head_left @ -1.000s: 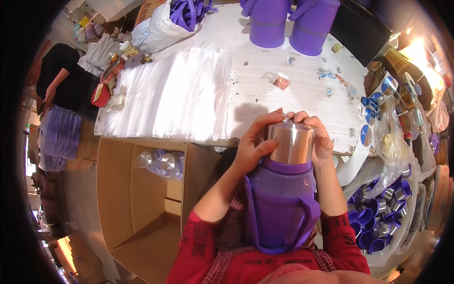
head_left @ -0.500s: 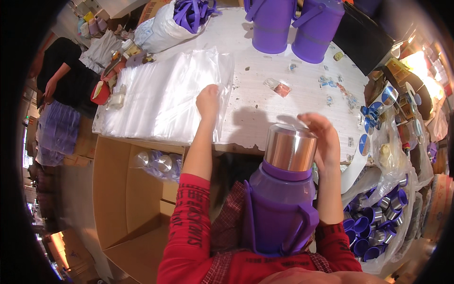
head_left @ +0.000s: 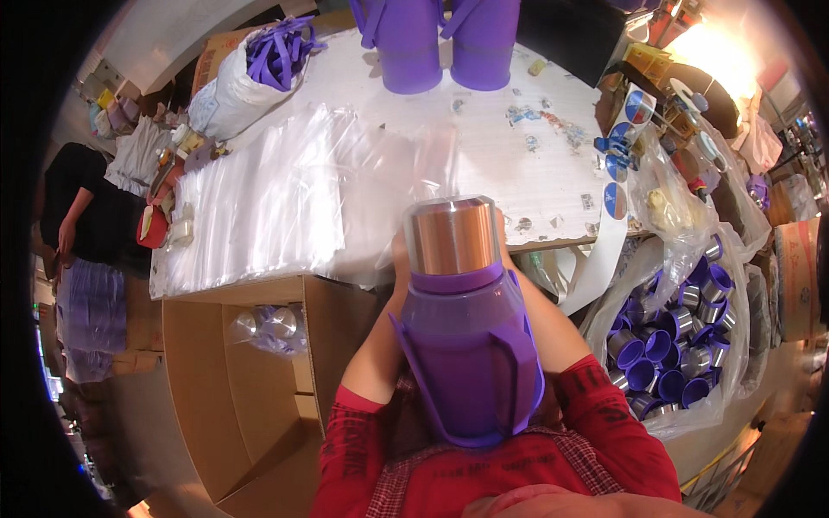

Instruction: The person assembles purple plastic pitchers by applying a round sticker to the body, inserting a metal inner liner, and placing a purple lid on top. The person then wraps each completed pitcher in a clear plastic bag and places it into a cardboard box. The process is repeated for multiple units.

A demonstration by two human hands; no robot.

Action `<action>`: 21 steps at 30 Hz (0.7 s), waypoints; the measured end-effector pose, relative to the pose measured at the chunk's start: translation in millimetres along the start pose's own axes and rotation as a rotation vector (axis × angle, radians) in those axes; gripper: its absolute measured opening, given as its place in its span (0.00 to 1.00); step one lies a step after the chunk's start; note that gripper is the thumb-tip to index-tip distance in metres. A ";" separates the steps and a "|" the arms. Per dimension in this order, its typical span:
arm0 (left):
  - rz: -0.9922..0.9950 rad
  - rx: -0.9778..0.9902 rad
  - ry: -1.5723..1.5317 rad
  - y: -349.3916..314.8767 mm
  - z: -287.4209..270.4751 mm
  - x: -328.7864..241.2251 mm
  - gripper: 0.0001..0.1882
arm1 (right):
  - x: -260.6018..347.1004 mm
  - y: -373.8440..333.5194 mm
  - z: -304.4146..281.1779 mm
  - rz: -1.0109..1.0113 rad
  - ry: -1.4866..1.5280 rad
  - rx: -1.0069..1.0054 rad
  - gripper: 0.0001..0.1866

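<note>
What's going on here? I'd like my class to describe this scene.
A person has a purple flask with a metal cap close against their front. The left hand and right hand are on either side of the cap, mostly hidden, so their grip is unclear. Blurred clear plastic shows just beyond it. Clear bags and two purple containers are on the table; an open carton stands at left.

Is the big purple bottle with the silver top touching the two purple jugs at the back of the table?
Apart. The head view shows it: white tabletop lies between the bottle's silver top and the purple jugs.
</note>
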State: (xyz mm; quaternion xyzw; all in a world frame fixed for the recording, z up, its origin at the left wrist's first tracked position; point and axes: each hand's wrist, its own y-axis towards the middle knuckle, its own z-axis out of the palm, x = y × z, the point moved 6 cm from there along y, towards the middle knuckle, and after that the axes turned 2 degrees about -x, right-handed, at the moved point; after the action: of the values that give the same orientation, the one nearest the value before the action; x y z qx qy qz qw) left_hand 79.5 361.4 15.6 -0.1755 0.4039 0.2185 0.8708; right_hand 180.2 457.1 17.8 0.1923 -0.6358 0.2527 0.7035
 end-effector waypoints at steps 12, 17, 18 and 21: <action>0.130 -0.188 -0.385 30.9 -64.1 -30.8 0.07 | -14.2 32.7 -79.1 0.057 0.452 -0.567 0.11; 0.143 0.383 -0.226 2.9 -31.5 -70.1 0.04 | -1.5 18.1 -91.7 -0.237 0.786 -0.088 0.08; 0.159 0.391 -0.137 -10.1 -31.1 -68.1 0.03 | -2.8 -6.3 -81.9 -0.246 0.622 0.086 0.08; 0.019 -0.159 -0.114 -52.0 -64.6 -32.0 0.07 | -12.8 -69.1 -85.1 -0.291 0.013 -0.064 0.12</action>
State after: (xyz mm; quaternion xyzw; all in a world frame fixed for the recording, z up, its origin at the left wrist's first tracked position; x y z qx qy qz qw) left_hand 47.7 278.7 7.7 -0.2278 0.3369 0.2678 0.8735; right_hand 288.7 450.9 -1.4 0.2582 -0.6044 0.1289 0.7426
